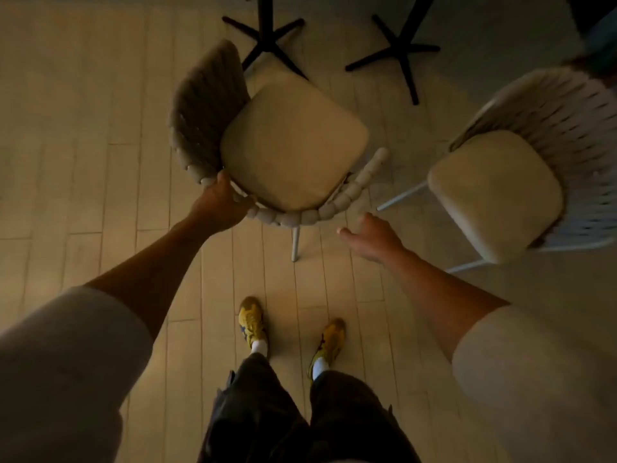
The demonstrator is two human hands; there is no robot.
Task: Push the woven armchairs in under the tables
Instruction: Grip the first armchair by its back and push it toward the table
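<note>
The woven armchair [293, 145] is gripped at its braided back rim by the left hand [220, 205], fingers curled over the edge. The right hand [370, 237] is held loosely open just beside that rim, holding nothing. A second armchair [500, 195] is seen right of this hand, and two black table bases [267, 41] beyond both hands

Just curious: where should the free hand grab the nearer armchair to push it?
The woven back rim, right end, from the person's side: it curves toward them, the seat opens toward the table base, the left hand grips its other end.
</note>
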